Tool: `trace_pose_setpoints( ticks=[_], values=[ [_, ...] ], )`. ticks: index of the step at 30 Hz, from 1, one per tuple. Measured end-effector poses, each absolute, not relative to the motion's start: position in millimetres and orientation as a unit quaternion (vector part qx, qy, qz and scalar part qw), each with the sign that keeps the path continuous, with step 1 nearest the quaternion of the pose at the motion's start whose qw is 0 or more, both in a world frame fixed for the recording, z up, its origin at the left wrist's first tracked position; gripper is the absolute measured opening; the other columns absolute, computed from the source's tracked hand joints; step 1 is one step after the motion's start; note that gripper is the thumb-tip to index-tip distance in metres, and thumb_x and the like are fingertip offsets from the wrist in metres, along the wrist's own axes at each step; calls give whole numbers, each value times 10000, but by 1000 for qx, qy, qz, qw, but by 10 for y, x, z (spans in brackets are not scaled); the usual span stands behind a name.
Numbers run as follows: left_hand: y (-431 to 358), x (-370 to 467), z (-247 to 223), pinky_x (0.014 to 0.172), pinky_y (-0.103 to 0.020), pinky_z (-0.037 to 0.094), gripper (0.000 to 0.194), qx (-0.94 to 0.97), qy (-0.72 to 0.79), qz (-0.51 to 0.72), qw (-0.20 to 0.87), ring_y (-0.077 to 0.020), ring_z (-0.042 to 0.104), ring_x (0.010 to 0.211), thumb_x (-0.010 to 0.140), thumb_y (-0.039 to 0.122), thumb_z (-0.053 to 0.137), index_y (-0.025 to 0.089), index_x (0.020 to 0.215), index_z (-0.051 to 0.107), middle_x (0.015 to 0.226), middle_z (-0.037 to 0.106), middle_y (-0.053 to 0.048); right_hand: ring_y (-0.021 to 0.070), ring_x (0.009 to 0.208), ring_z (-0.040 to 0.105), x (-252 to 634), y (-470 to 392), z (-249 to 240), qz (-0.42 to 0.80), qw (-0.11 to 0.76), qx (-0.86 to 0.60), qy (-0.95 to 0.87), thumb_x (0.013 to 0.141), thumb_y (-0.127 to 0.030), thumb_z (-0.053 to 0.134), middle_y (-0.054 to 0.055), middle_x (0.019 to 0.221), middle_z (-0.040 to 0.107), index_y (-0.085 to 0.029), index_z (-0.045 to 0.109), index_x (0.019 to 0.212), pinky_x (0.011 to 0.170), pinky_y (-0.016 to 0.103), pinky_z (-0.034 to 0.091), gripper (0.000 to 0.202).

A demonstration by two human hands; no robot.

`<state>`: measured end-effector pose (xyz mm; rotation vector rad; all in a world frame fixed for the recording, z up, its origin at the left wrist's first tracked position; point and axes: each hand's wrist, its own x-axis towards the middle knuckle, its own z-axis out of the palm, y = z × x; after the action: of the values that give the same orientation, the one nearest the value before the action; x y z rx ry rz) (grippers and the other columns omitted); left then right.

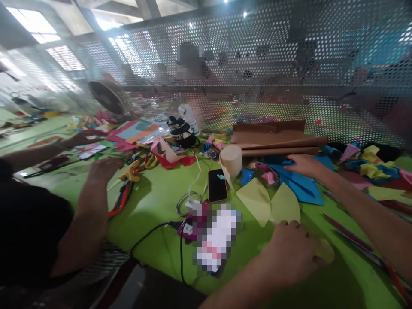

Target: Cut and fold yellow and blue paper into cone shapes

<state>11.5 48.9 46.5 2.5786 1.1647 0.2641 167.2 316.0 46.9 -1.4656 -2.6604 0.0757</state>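
My left hand [288, 253] is low over the green table, its fingers curled. A small piece of yellow paper [324, 251] sticks out at its thumb side. Two cut yellow paper pieces [255, 199] lie just beyond its knuckles. Farther back, my right hand [304, 165] reaches in from the right, its fingers closed at the upper edge of a folded sheet of blue paper [304, 186]. Its fingertips are partly hidden. Beside the blue sheet stands a wide cream tape roll [232, 159] with a loose end. Pink and blue scraps [269, 177] lie between them.
A black phone [218, 185], a lit phone [219, 240], a magenta power block [189, 227] and cables occupy the middle. Brown paper [273, 139] lies by the perforated screen. At right are a pencil [346, 231] and scissors [363, 248]. A co-worker's hand [107, 167] is near orange-handled pliers [122, 197].
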Motion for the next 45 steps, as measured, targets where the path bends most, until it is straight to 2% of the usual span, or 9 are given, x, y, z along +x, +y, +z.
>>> trace_pose_setpoints(
  ticks=[6,11,17,22,25,28,35,41,45],
  values=[
    [479,134,452,729,-400,489,445,900,396,91,155,-276,659,906,1020,527,418,192,1123,692,952,726,-92,414,1193,673,1662,3068,444,43,-5,-459,-888,764,-537,763,148,1367,710,-232,590,1476,940,477,541,795],
    [474,129,436,721,-404,492,432,902,391,100,152,-284,651,913,1018,525,433,190,1109,692,949,717,-91,360,1087,714,1695,3020,546,11,-29,-480,-876,868,-371,625,116,1292,750,-281,627,1432,884,450,542,571],
    [481,118,478,736,-414,500,420,900,396,85,159,-289,657,926,1023,503,426,187,1134,680,976,721,-99,367,1046,713,1778,2959,703,-41,-26,-517,-854,960,-302,469,223,1206,754,-157,725,1213,833,439,519,388],
    [484,111,520,777,-416,504,422,894,404,72,181,-296,662,971,1008,529,469,202,1187,667,1014,727,-105,347,1134,690,1910,2957,671,-30,-15,-525,-851,993,-433,483,173,1298,736,-209,703,1293,875,415,513,434],
    [486,107,509,783,-419,509,409,897,397,78,175,-300,664,970,1008,510,478,197,1191,669,1016,727,-106,361,1178,679,1963,2920,603,-8,-23,-508,-861,958,-612,495,130,1365,710,-243,649,1393,933,449,523,591],
    [491,109,495,780,-417,517,407,897,397,80,174,-300,664,963,1006,497,490,199,1225,661,1016,728,-103,403,1210,661,2001,2826,538,-2,-22,-501,-865,895,-692,540,185,1422,657,-186,548,1497,961,498,525,786],
    [516,113,522,809,-442,531,439,898,396,59,181,-312,662,1001,1017,518,465,201,1260,648,1063,724,-120,463,1229,638,2103,2516,420,-17,-3,-490,-872,867,-621,620,283,1422,619,-87,453,1533,962,528,526,870],
    [518,121,557,847,-442,530,488,890,407,49,199,-309,661,1042,1012,576,463,231,1312,633,1103,725,-112,416,1271,630,2252,2364,326,0,1,-457,-890,831,-544,687,203,1427,653,-171,550,1472,1053,518,481,754],
    [511,121,591,898,-473,531,477,886,410,42,213,-320,650,1096,1004,559,506,239,1337,627,1143,721,-112,396,1281,631,2396,2278,300,12,9,-442,-897,779,-617,717,140,1412,679,-254,600,1437,1070,523,470,760]
  ],
)
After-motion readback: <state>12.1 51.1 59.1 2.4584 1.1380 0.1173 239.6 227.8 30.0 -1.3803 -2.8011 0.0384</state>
